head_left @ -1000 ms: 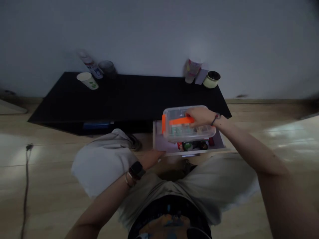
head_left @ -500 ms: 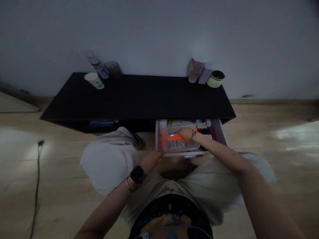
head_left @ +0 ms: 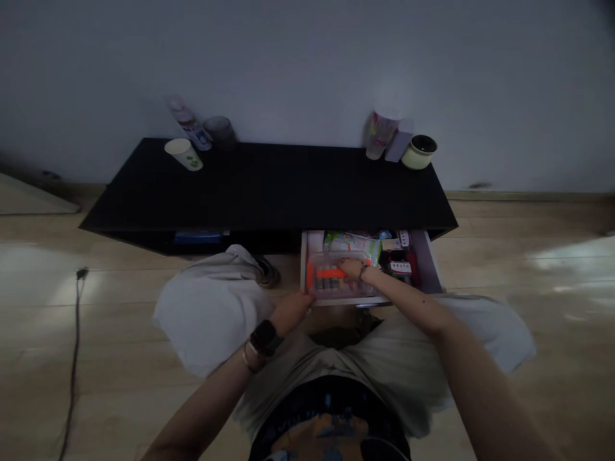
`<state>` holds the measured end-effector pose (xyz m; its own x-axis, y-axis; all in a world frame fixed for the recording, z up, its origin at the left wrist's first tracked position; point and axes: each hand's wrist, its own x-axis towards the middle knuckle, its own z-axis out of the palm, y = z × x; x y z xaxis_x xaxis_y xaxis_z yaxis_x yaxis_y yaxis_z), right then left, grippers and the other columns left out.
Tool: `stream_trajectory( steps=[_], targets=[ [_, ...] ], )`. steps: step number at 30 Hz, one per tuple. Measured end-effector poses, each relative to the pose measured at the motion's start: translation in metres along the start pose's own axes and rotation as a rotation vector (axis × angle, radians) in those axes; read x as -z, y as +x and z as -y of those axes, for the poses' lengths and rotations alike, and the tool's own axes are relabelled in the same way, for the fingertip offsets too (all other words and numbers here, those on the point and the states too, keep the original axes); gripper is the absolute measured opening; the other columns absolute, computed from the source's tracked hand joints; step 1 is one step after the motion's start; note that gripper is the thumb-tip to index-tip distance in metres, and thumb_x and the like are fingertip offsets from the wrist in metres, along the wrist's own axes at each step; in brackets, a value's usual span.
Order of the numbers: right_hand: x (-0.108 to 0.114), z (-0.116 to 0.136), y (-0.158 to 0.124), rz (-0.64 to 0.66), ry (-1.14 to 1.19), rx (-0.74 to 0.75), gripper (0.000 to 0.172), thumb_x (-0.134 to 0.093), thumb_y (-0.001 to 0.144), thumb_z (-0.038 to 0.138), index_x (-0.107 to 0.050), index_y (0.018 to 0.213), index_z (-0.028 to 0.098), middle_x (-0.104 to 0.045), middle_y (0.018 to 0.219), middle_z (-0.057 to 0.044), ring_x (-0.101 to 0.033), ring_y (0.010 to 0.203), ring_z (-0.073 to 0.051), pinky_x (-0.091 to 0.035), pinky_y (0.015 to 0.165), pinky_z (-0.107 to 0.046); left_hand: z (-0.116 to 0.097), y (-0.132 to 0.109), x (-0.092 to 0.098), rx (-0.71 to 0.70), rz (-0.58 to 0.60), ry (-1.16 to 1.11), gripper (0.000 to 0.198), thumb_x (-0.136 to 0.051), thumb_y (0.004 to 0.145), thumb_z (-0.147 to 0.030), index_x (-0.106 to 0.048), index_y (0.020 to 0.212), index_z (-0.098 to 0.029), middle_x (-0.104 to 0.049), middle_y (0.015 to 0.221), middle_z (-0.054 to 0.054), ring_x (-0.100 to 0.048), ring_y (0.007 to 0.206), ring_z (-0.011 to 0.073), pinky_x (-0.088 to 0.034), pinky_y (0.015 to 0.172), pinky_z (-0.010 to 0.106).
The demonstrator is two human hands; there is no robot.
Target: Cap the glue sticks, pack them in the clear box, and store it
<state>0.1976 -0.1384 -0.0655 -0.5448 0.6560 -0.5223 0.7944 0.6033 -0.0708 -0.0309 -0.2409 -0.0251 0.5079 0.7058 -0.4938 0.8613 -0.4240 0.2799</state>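
Note:
A clear plastic storage box [head_left: 327, 291] with an orange handle and orange side clips sits inside the pulled-out white drawer [head_left: 435, 272], at its front left. My right hand [head_left: 352, 268] is closed on the box's handle at the top, its fingertips partly hidden. Small items show dimly through the box wall. At the drawer's front left corner, my left hand [head_left: 295, 307] is closed over the edge. Behind the box lies a green and white packet [head_left: 353, 243]. Small boxes with white labels [head_left: 400, 267] lie to the right of my right hand.
The drawer belongs to a low black cabinet [head_left: 288, 186] against the wall. On its top stand a paper cup [head_left: 184, 154], a spray can [head_left: 189, 127], a dark cup [head_left: 220, 133], a clear cup [head_left: 380, 136] and a pale pot [head_left: 419, 152]. A cable [head_left: 75, 346] runs along the floor at left.
My right hand has shifted the plastic box toward the drawer's front left, uncovering more of the green and white packet behind. My left hand stays at the drawer's corner.

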Motion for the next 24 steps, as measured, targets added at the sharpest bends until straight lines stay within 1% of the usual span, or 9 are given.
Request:
stream_trajectory(
  steps=[2, 6, 8, 10, 12, 14, 17, 20, 24],
  targets=[
    [-0.004, -0.001, 0.000, -0.001, -0.025, 0.016, 0.046, -0.079, 0.076, 0.022, -0.064, 0.117, 0.009, -0.071, 0.115, -0.015, -0.070, 0.098, -0.026, -0.055, 0.080, -0.030, -0.001, 0.000, 0.001, 0.001, 0.016, 0.023, 0.030, -0.050, 0.091, -0.012, -0.069, 0.113, -0.020, -0.073, 0.107, 0.012, -0.071, 0.099, 0.0253, -0.055, 0.084, 0.035],
    [-0.005, -0.002, 0.000, -0.051, -0.071, 0.072, 0.041, -0.078, 0.076, 0.017, -0.066, 0.113, 0.007, -0.069, 0.118, -0.019, -0.065, 0.110, -0.029, -0.052, 0.091, -0.036, 0.000, 0.001, 0.005, -0.020, -0.001, 0.051, 0.030, -0.055, 0.091, -0.015, -0.067, 0.117, -0.021, -0.073, 0.107, 0.012, -0.071, 0.101, 0.0251, -0.055, 0.088, 0.036],
    [0.002, -0.003, -0.002, -0.091, -0.080, 0.105, 0.035, -0.073, 0.080, 0.020, -0.066, 0.113, 0.007, -0.068, 0.118, -0.019, -0.063, 0.114, -0.030, -0.049, 0.096, -0.039, 0.002, 0.002, 0.007, -0.038, -0.032, 0.051, 0.032, -0.058, 0.089, -0.016, -0.066, 0.119, -0.021, -0.072, 0.109, 0.013, -0.070, 0.104, 0.0247, -0.054, 0.090, 0.036],
    [0.014, -0.004, -0.006, -0.143, -0.078, 0.138, 0.038, -0.066, 0.088, 0.028, -0.062, 0.120, 0.007, -0.065, 0.122, -0.020, -0.059, 0.118, -0.031, -0.047, 0.098, -0.042, 0.005, 0.004, 0.009, -0.066, -0.080, 0.046, 0.034, -0.060, 0.088, -0.015, -0.066, 0.121, -0.022, -0.072, 0.112, 0.012, -0.068, 0.108, 0.0243, -0.054, 0.092, 0.035],
    [0.027, -0.007, -0.012, -0.197, -0.069, 0.173, 0.048, -0.059, 0.094, 0.042, -0.057, 0.129, 0.009, -0.061, 0.128, -0.021, -0.055, 0.122, -0.031, -0.045, 0.099, -0.043, 0.008, 0.007, 0.011, -0.100, -0.146, 0.054, 0.039, -0.059, 0.086, -0.013, -0.064, 0.124, -0.021, -0.070, 0.119, 0.012, -0.065, 0.114, 0.0247, -0.053, 0.095, 0.035],
    [0.037, -0.009, -0.021, -0.268, -0.058, 0.229, 0.061, -0.055, 0.093, 0.054, -0.053, 0.134, 0.009, -0.058, 0.132, -0.022, -0.052, 0.125, -0.032, -0.041, 0.103, -0.045, 0.012, 0.011, 0.012, -0.127, -0.234, 0.091, 0.051, -0.058, 0.084, -0.010, -0.059, 0.134, -0.020, -0.064, 0.132, 0.013, -0.059, 0.126, 0.0261, -0.050, 0.102, 0.039],
    [0.035, -0.012, -0.038, -0.387, -0.063, 0.302, 0.085, -0.062, 0.083, 0.065, -0.046, 0.145, 0.010, -0.048, 0.145, -0.023, -0.039, 0.138, -0.039, -0.027, 0.113, -0.055, 0.016, 0.017, 0.012, -0.146, -0.393, 0.189, 0.074, -0.057, 0.079, -0.008, -0.041, 0.151, -0.017, -0.045, 0.154, 0.016, -0.037, 0.146, 0.0293, -0.037, 0.115, 0.047],
    [0.019, -0.015, -0.050, -0.400, -0.104, 0.301, 0.104, -0.074, 0.071, 0.061, -0.034, 0.154, 0.013, -0.029, 0.159, -0.024, -0.019, 0.148, -0.043, -0.010, 0.117, -0.063, 0.020, 0.025, 0.017, -0.152, -0.509, 0.264, 0.083, -0.057, 0.078, -0.010, -0.030, 0.157, -0.014, -0.030, 0.162, 0.018, -0.017, 0.153, 0.0308, -0.022, 0.122, 0.053],
    [0.004, -0.022, -0.049, -0.360, -0.171, 0.281, 0.116, -0.084, 0.063, 0.047, -0.026, 0.158, 0.016, -0.017, 0.164, -0.023, -0.011, 0.152, -0.042, -0.005, 0.119, -0.063, 0.026, 0.039, 0.031, -0.136, -0.506, 0.307, 0.090, -0.062, 0.075, -0.015, -0.025, 0.157, -0.007, -0.019, 0.164, 0.021, -0.010, 0.154, 0.0334, -0.015, 0.123, 0.055]
  ],
)
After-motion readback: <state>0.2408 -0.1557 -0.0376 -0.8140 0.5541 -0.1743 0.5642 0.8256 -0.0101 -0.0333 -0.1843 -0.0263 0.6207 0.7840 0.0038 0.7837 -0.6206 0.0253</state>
